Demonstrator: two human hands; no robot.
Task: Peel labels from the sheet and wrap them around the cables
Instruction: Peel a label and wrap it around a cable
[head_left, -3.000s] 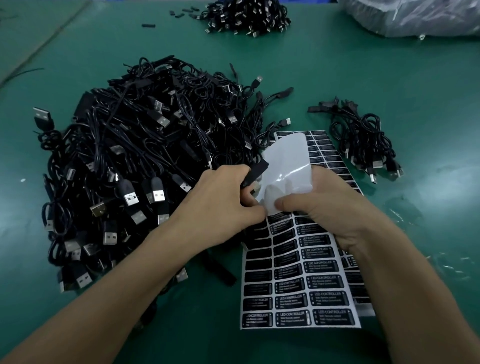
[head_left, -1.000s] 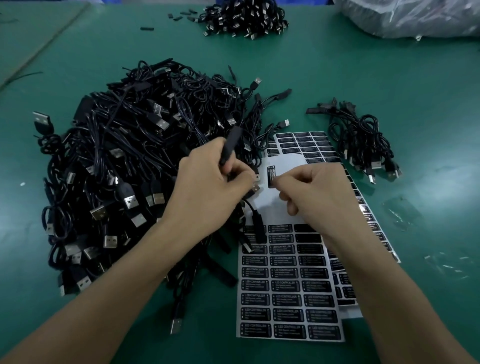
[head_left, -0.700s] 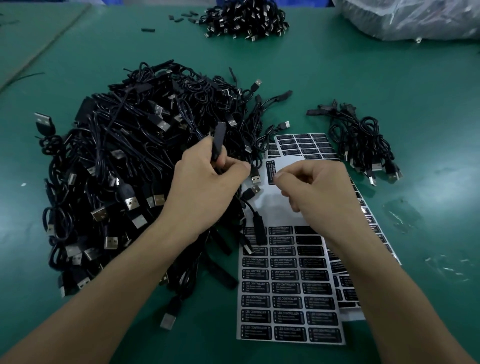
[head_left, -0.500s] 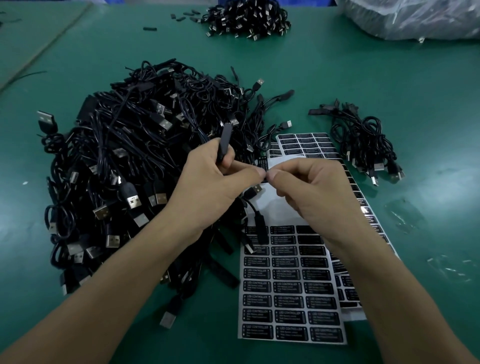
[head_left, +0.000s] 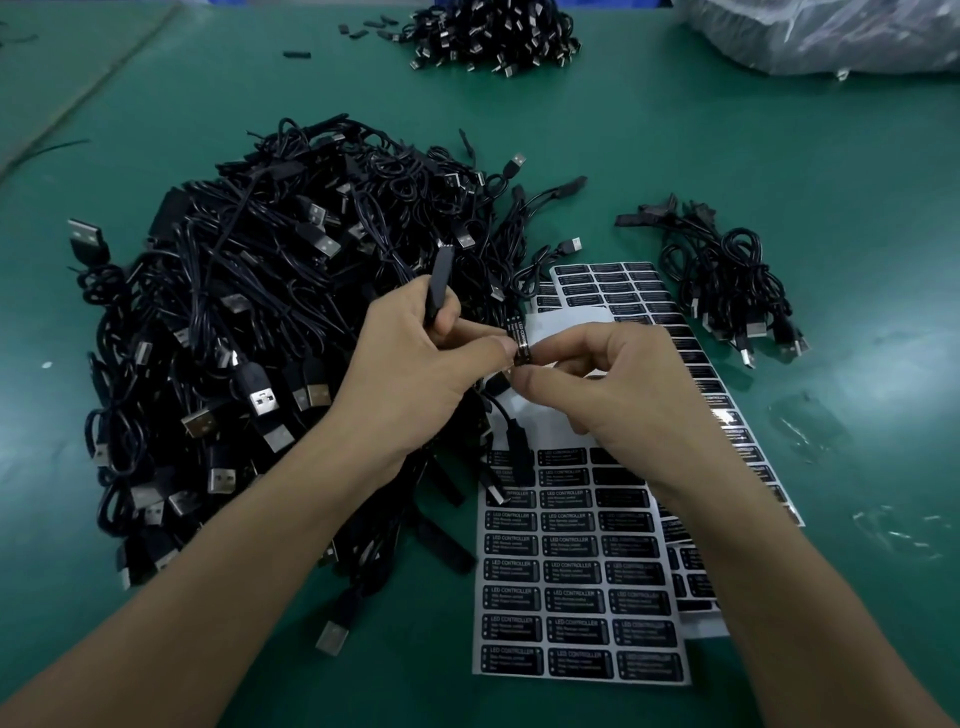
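- Head view: most of the frame is filled by a green table (head_left: 779, 182), and a large heap of black cables (head_left: 249, 338) is spread across its left half.
- A label sheet (head_left: 576, 597) is laid flat at lower centre, with a second sheet (head_left: 623, 291) partly beneath it.
- A small cable bundle (head_left: 727, 280) is seen at right.
- One cable's black module (head_left: 439, 283) is gripped by the left hand (head_left: 415, 374).
- A peeled label (head_left: 521, 340) is pinched at frame centre by the right hand (head_left: 613, 384), touching the left fingertips.
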